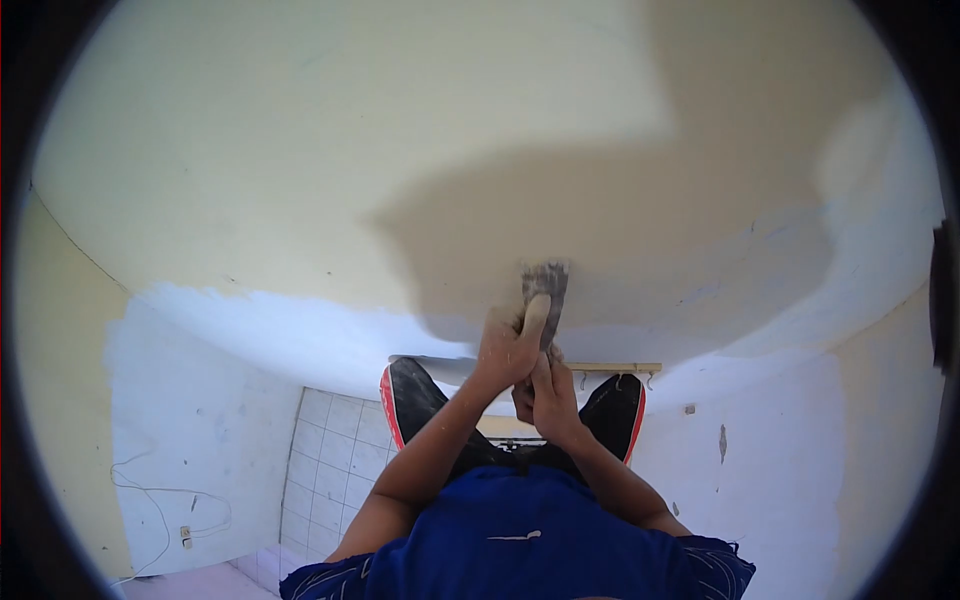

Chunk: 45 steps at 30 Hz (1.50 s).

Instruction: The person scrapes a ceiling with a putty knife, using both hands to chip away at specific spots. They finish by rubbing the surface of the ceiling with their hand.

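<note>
A grey, stained scraper (pixel 546 283) points up the wall, its wide edge at or close to the cream-coloured surface. My left hand (pixel 512 340) is closed round it, with the thumb lying along its face. Just below and to the right, my right hand (pixel 552 398) has its fingers curled round what looks like the handle end, mostly hidden by the hands. Pale dust or paint marks both hands. The wall (pixel 330 150) is cream above and whitish lower down, and a shadow falls across it around the scraper.
A rail with hooks (pixel 625 368) is on the wall beside my right knee. Tiled flooring (pixel 330 440) shows at lower left. A thin cable (pixel 160 510) hangs near a socket (pixel 186 537) on the left wall. Something dark (pixel 942 300) stands out at the right edge.
</note>
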Available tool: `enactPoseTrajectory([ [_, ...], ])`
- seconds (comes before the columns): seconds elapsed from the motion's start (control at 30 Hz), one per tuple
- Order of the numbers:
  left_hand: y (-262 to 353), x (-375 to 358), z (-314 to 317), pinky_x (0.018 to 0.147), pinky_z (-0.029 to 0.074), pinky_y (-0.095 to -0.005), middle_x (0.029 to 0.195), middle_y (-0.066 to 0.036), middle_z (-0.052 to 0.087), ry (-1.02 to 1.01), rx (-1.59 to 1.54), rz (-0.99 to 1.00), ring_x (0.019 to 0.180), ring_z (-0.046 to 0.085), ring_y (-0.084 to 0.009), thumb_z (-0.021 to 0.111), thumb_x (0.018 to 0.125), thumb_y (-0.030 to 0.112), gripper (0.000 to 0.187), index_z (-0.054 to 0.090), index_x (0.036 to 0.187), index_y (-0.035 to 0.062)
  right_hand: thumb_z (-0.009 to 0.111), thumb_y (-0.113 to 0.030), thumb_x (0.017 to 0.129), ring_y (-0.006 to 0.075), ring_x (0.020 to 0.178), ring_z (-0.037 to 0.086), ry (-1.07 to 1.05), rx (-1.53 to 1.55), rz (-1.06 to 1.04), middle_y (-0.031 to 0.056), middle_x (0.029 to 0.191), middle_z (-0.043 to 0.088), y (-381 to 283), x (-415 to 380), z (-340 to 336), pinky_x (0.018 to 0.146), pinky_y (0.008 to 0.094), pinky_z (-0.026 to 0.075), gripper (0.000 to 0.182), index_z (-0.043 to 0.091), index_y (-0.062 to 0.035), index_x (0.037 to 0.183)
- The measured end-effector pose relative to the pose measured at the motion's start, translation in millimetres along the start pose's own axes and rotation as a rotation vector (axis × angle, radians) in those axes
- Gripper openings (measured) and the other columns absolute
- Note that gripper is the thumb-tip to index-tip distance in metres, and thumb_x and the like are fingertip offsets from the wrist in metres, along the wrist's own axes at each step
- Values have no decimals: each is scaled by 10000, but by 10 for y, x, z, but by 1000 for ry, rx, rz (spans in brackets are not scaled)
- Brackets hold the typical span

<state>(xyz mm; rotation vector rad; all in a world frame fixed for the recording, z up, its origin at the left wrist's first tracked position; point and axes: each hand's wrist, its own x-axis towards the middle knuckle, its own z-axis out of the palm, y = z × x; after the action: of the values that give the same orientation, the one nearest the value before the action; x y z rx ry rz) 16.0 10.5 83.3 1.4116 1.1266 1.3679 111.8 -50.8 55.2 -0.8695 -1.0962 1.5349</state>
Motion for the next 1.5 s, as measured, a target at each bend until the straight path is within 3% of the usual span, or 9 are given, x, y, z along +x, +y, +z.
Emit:
enactPoseTrajectory([
  [0.2,-106,-14,39,459,350,-349,501,-40,432,44,3,27,505,413,-105,550,976,274,452,487,650,-32,335,-284,1074,65,387,363,87,1,86,-32,524,382,35,-6,-30,362,247,289,365,415,-71,789],
  [0.27,184,63,15,455,334,-351,505,-30,433,47,68,41,518,407,-90,545,981,279,448,496,663,-32,327,-273,1073,62,391,365,-28,-107,-68,-32,524,378,-94,121,-28,361,247,287,345,415,-72,808],
  [0.33,453,84,17,455,340,-344,510,-11,436,-7,-291,-111,523,411,-81,539,990,277,452,499,657,-25,330,-259,1070,57,396,370,-41,-27,-14,-31,525,378,-254,106,39,361,243,282,318,416,-70,829],
  [0.57,-102,-91,6,471,380,-307,570,2,489,1,12,-24,537,447,-65,531,1001,268,414,530,699,-14,326,-321,1074,56,377,324,45,-54,10,-35,512,338,89,-4,-20,341,232,250,329,420,-87,862],
  [0.8,500,113,-45,464,417,-297,569,-29,539,-2,-256,-117,526,550,-96,532,1004,299,446,531,683,-11,334,-326,1071,54,387,331,-37,-110,-105,-37,523,370,-221,164,84,346,243,232,316,417,-79,893],
  [0.93,25,-66,-36,469,420,-302,574,-31,534,4,-31,-29,530,537,-93,534,1001,297,442,534,686,-13,339,-271,1067,67,399,370,77,-181,-73,-31,520,414,180,35,-41,385,248,305,365,463,-62,796],
  [1.03,-68,-98,-13,477,417,-307,577,-23,525,25,29,-49,537,507,-79,537,993,287,421,539,701,-17,331,-324,1071,46,387,335,105,-163,-51,-38,528,388,55,-37,57,346,237,260,320,438,-69,911],
  [1.17,449,77,-33,466,447,-303,575,-33,543,6,-274,-141,515,585,-124,525,1007,308,426,537,712,1,331,-328,1072,45,385,332,37,-184,-112,-37,524,392,-97,104,59,350,234,265,342,443,-70,878],
  [1.5,-140,-54,-5,479,425,-315,547,-30,511,63,-73,-73,540,544,-108,545,996,311,458,533,687,-27,339,-261,1052,121,466,464,123,-301,-85,36,555,483,91,33,-18,463,304,372,359,480,-9,839],
])
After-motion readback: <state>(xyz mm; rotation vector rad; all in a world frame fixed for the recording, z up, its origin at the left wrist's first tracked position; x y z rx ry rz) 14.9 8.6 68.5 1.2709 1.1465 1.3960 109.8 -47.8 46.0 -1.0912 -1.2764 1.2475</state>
